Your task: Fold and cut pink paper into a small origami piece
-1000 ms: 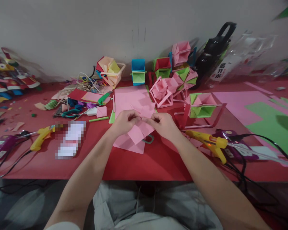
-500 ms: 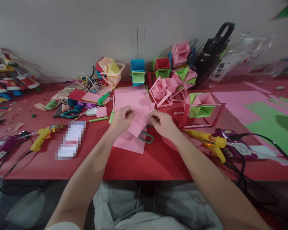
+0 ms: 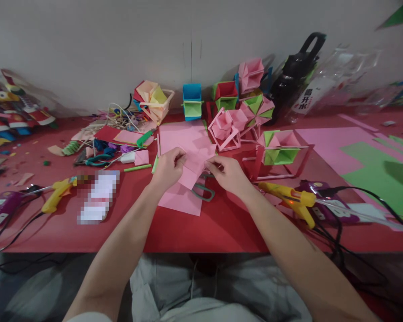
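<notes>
Between my two hands is a small sheet of pink paper (image 3: 192,172), turned cornerwise above the table. My left hand (image 3: 169,167) pinches its left side. My right hand (image 3: 226,171) grips the right side between thumb and fingers. Beneath it a larger pink sheet (image 3: 177,134) lies flat, and another pink piece (image 3: 184,201) lies nearer the front edge. The grey-green handle of what looks like scissors (image 3: 204,193) shows just below my right hand; the rest is covered by paper.
Folded paper models (image 3: 226,127) line the back, near a black bottle (image 3: 290,71). A yellow glue gun (image 3: 290,197) with cables lies right, a second glue gun (image 3: 57,194) left beside a blurred phone (image 3: 99,197). Pink and green sheets (image 3: 379,165) cover the right side.
Both hands keep their hold on the small pink sheet. It has shifted very slightly; the scene otherwise looks the same apart from a small camera drift.
</notes>
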{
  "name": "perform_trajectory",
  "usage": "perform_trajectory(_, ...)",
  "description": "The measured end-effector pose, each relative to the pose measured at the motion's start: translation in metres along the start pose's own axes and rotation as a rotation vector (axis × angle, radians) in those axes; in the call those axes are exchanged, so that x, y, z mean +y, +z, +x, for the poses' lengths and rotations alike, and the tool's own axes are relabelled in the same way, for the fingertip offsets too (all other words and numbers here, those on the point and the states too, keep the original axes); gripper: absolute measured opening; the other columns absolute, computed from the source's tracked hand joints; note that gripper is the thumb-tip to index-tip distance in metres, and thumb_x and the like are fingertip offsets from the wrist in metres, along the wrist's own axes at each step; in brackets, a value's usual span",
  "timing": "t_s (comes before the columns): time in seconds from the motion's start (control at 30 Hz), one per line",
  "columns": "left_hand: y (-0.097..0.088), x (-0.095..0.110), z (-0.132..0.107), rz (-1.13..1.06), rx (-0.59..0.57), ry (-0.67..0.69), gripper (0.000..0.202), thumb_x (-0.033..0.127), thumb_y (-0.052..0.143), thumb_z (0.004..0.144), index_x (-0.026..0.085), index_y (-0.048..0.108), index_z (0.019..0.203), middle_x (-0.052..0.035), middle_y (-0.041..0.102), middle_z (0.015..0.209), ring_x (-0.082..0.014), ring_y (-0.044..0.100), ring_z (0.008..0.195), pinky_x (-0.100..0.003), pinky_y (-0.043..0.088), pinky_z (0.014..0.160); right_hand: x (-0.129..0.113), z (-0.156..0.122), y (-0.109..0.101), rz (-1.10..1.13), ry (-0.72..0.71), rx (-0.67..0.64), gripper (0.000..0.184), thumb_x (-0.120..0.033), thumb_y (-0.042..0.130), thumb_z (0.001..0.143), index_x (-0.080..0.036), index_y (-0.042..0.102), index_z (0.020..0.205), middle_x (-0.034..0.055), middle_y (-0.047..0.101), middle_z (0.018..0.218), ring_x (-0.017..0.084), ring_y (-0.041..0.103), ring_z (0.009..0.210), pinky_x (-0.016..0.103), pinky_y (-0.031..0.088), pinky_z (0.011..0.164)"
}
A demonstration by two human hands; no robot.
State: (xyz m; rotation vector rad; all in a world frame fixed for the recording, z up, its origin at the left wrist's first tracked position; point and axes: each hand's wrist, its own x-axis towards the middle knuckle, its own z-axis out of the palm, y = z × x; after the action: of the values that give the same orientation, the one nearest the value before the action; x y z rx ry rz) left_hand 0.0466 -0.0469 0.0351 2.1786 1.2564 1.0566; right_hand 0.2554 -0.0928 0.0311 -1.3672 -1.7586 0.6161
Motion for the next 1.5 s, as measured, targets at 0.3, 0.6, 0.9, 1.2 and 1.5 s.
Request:
perform_trajectory(0.3,0.004,-0.005,0.003,-0.202,-0.002,-0.051,0.014,0.029,0.055,0.09,0.018,0.057,0.082,0.0008,0.057,0.072,-0.013,0.054,0.069,-0.026,0.041,0.064,0.002,0.002,-0.001,0.167,0.081,0.145,0.03,-0.041,0.061,0.091,-0.019,0.062,0.071,0.0024,0.066,0.068,0.015,0.058,0.062,0.029,0.044,0.06)
perform_trajectory(0.6,0.008,-0.005,0.006,-0.47,0.03,-0.223,0.014,0.025,0.069,0.078,0.016,0.065,0.088,-0.0035,0.069,0.086,-0.0154,0.068,0.084,-0.023,0.053,0.072,-0.009,-0.008,0.008,-0.106,-0.432,0.025,0.043,-0.043,0.079,0.081,-0.026,0.068,0.119,0.0133,0.059,0.135,0.032,0.053,0.13,0.051,0.044,0.11)
perform_trajectory(0.9,0.003,0.014,-0.001,-0.767,-0.278,-0.349,0.025,0.039,0.068,0.083,0.017,0.068,0.094,-0.0022,0.07,0.077,-0.016,0.07,0.068,-0.029,0.06,0.065,-0.004,-0.004,0.005,-0.043,-0.303,0.174,0.01,-0.027,0.064,0.093,-0.022,0.073,0.091,0.0107,0.069,0.119,0.026,0.065,0.114,0.044,0.049,0.102)
perform_trajectory(1.2,0.008,0.01,-0.004,-0.509,-0.291,-0.066,0.03,0.033,0.062,0.09,0.015,0.075,0.111,-0.0104,0.076,0.106,-0.0214,0.071,0.093,-0.032,0.059,0.077,-0.004,-0.006,0.004,0.125,-0.064,0.18,0.027,-0.042,0.073,0.085,-0.023,0.061,0.099,0.0012,0.067,0.085,0.017,0.062,0.078,0.029,0.049,0.072)
perform_trajectory(1.5,0.011,0.013,-0.008,-0.376,-0.257,-0.019,0.032,0.022,0.05,0.094,0.018,0.073,0.115,-0.0084,0.075,0.102,-0.0147,0.069,0.071,-0.027,0.058,0.065,-0.012,-0.007,0.001,0.06,-0.07,0.047,0.037,-0.049,0.054,0.097,-0.02,0.061,0.075,0.0007,0.06,0.069,0.015,0.053,0.066,0.027,0.041,0.061)
